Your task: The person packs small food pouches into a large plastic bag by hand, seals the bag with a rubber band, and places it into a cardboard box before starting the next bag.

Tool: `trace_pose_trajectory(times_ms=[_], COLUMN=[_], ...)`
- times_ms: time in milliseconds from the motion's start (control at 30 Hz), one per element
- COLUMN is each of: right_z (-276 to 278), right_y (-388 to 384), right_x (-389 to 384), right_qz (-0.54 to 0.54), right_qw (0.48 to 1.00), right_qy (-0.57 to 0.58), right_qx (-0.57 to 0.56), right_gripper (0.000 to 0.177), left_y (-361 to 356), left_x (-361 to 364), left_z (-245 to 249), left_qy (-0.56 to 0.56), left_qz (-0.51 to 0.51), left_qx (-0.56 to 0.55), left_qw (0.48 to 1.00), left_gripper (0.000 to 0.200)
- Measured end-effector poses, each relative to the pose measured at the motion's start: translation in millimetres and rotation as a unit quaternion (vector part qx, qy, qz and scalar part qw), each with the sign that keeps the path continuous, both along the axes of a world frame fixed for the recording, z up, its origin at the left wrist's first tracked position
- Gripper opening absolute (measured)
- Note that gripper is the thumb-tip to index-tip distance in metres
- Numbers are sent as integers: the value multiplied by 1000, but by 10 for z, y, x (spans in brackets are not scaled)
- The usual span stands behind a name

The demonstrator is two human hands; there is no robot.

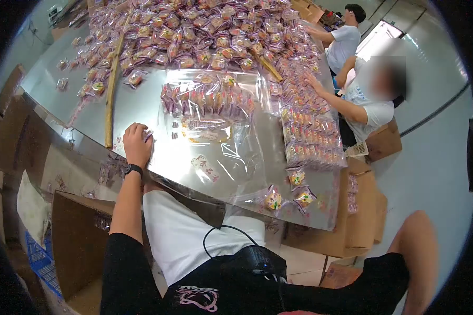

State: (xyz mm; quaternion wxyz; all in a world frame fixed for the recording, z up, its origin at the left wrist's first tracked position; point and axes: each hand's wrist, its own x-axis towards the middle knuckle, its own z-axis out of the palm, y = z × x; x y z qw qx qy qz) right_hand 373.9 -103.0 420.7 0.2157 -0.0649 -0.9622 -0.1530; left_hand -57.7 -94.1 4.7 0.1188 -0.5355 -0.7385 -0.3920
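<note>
My left hand (pixel 137 143) rests at the table's near edge with its fingers curled. A small purple-edged snack packet (pixel 149 135) shows between the thumb and fingers, partly hidden. To the right of that hand lies a large clear printed plastic bag (pixel 205 149), flat on the metal table. Rows of wrapped snacks (pixel 210 100) sit side by side inside its far end. My right arm bends at the elbow on the right, and its forearm leaves the bottom of the picture; the right hand cannot be made out.
A big heap of wrapped snacks (pixel 194 31) covers the far table. Wooden strips (pixel 113 89) lie on the left and centre. Packed rows (pixel 312 139) and several loose snacks (pixel 273 198) are at right. Co-workers (pixel 370 100) stand along the right edge. Cardboard boxes (pixel 79 236) flank me.
</note>
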Motion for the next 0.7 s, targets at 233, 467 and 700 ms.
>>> trace_pose_trajectory(times_ms=[233,467,700], right_z=[85,161,82], right_y=[18,5,-29], right_x=[51,101,79], right_qz=[-1,-5,-21], right_qw=[1000,999,998], right_qy=[27,44,52], right_qx=[0,-6,14], right_gripper=[40,40,40], left_y=[1,12,30], left_x=[-25,-84,-66], left_z=[1,-89,-58], left_qy=[22,9,7], left_qz=[-8,3,-1], left_qx=[-3,-41,-15], left_qw=[1000,999,1000], left_gripper=[28,31,30])
